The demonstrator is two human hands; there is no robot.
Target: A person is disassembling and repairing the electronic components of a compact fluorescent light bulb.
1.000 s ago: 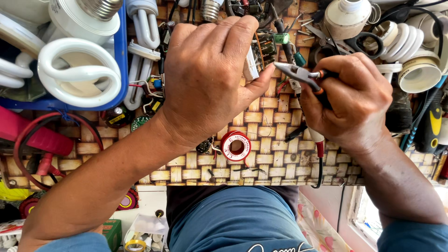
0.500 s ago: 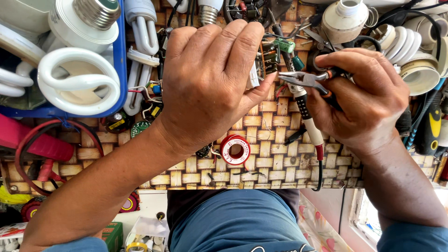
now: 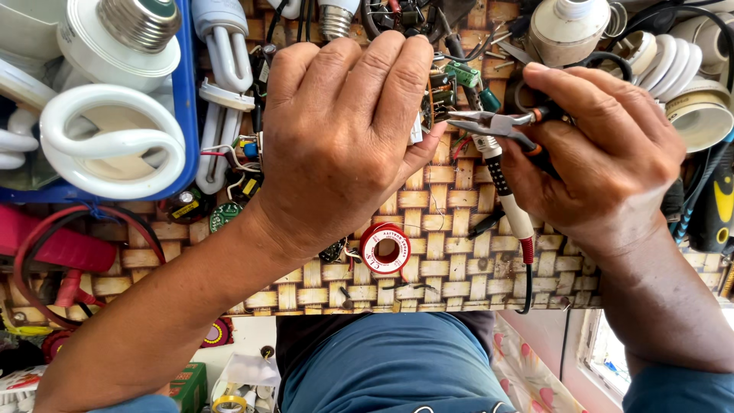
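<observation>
Woven mat is covering the bench, and it is crowded with lamp bulbs, a red solder reel and loose wires. On the person's left side, the left hand is lying palm down with fingers together, closing around a small circuit board which is peeking out past the fingertips. The right hand is gripping pliers, and their long axis is lying almost level, the nose pointing left toward the board. The tips are sitting just beside the board; whether they are touching it, I cannot tell. A soldering iron is hanging under the right hand.
</observation>
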